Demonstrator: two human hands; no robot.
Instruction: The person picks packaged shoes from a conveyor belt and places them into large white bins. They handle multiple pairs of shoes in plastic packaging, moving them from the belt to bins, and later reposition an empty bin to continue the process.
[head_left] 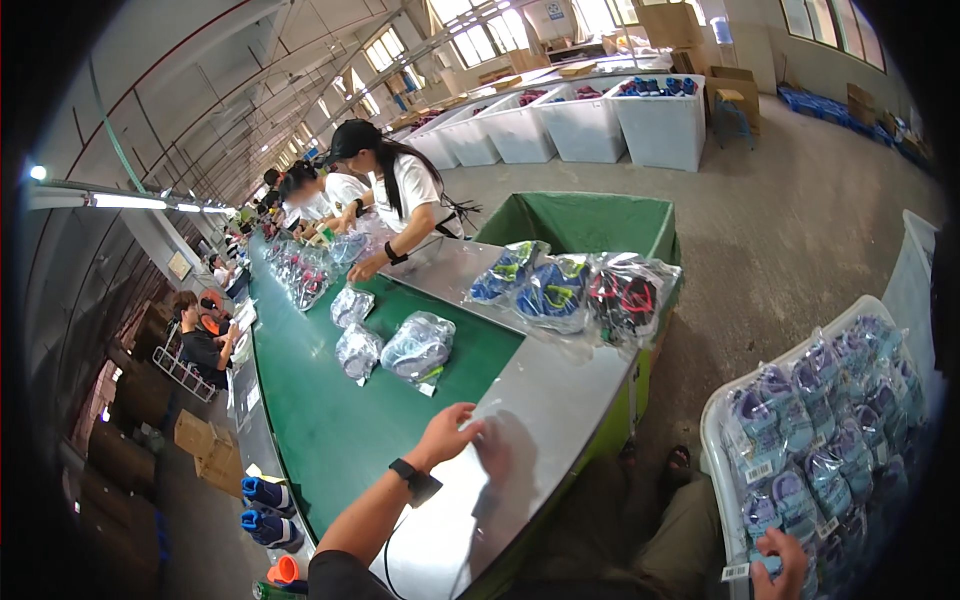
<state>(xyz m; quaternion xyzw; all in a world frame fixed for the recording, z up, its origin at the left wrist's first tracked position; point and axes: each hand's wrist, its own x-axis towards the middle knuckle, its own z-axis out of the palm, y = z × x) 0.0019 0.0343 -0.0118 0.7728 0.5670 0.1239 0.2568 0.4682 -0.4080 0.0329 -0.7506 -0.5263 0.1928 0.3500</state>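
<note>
A long green bench (320, 420) runs toward twelve o'clock, steel-edged. At your four o'clock a white bin (712, 440) holds bagged purple shoes (800, 450). Your right hand (782, 562) pinches one bag at the bin's near edge. Your left hand (450, 435) rests loosely spread on the steel, bagged shoes (418, 347) at its twelve o'clock, apart.

Clear shoe bags (575, 290) lie at the table's (560, 410) far end; purple bagged pairs (820, 440), white-labelled, sit right of it.

Bright window daylight, fisheye-bent edges, dark rim.
</note>
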